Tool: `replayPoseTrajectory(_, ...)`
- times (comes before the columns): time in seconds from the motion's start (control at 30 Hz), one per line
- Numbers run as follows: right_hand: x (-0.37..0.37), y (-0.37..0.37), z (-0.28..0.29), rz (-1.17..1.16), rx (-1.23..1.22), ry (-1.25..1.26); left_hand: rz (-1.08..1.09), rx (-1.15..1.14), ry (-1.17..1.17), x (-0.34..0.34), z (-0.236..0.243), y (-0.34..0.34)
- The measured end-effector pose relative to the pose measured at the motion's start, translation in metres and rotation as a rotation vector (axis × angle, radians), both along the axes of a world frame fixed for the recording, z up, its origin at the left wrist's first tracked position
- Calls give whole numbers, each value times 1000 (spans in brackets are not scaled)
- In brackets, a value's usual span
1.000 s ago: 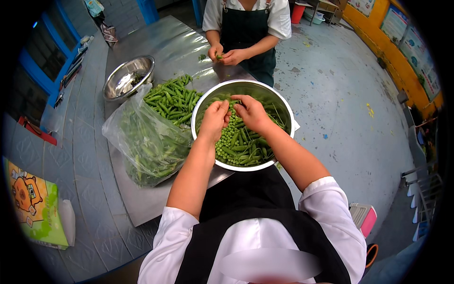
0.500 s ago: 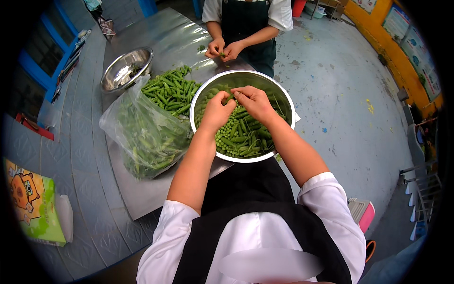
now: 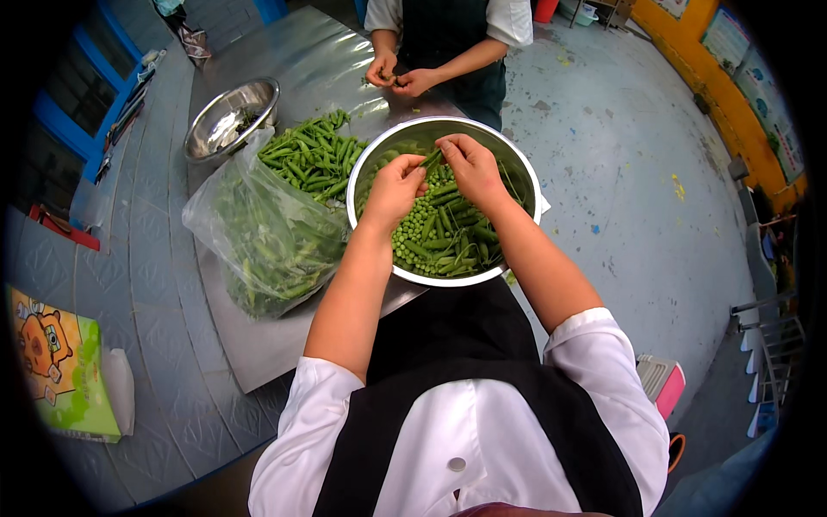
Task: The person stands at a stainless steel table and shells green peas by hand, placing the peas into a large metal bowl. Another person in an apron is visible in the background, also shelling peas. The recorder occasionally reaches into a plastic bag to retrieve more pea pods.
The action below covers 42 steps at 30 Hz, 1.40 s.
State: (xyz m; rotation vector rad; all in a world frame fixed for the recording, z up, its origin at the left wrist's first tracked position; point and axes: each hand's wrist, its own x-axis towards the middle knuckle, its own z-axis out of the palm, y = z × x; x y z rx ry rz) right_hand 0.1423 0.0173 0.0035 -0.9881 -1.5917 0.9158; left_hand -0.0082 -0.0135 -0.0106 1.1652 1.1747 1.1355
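Note:
Both my hands are over a large steel bowl [image 3: 453, 282], close together near its far side. A green pea pod [image 3: 432, 158] spans the gap between them. My left hand [image 3: 396, 194] pinches the pod's near end, its fingers curled. At the other end, the fingers of my right hand [image 3: 472, 172] are closed on the same pod. Below them in the bowl, loose shelled peas [image 3: 408, 234] lie on the left and pea pods [image 3: 461, 250] on the right. My hands and forearms hide part of the contents.
Left of the bowl, a heap of pea pods [image 3: 312, 159] lies on the metal table [image 3: 258, 349] beside a clear plastic bag [image 3: 267, 233] full of pods. A smaller steel bowl [image 3: 202, 142] stands behind. Across the table, a co-worker's hands [image 3: 401, 80] hold something small.
My hands have drawn slightly apart, so the pod shows more plainly between them. The co-worker's hands have shifted a little left.

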Motion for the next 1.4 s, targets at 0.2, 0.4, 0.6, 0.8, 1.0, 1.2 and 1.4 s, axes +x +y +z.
replayPoseTrajectory(0.2, 1, 0, -1, 20, -53, -45, 184, 201, 359, -4, -20, 7)
replayPoseTrajectory(0.4, -8, -20, -13, 273, -35, -1423, 263, 223, 296, -6, -26, 13)
replayPoseTrajectory(0.6, -13, -20, -6, 287, -77, -1429, 307, 236, 243, -9, -28, 16)
replayPoseTrajectory(0.8, -14, -21, -11, 287, -43, -1456, 335, 230, 240, -7, -23, 10)
replayPoseTrajectory(1.0, -11, -13, -27, 152, 60, -1358, 378, 225, 200, -7, -24, 11)
replayPoseTrajectory(1.2, -5, -8, -10, 27, 97, -515, 241, -29, -36, -6, -5, 4)
replayPoseTrajectory(1.4, -10, -14, -8, 96, 451, -442, 251, -118, -243, -9, -6, 4)
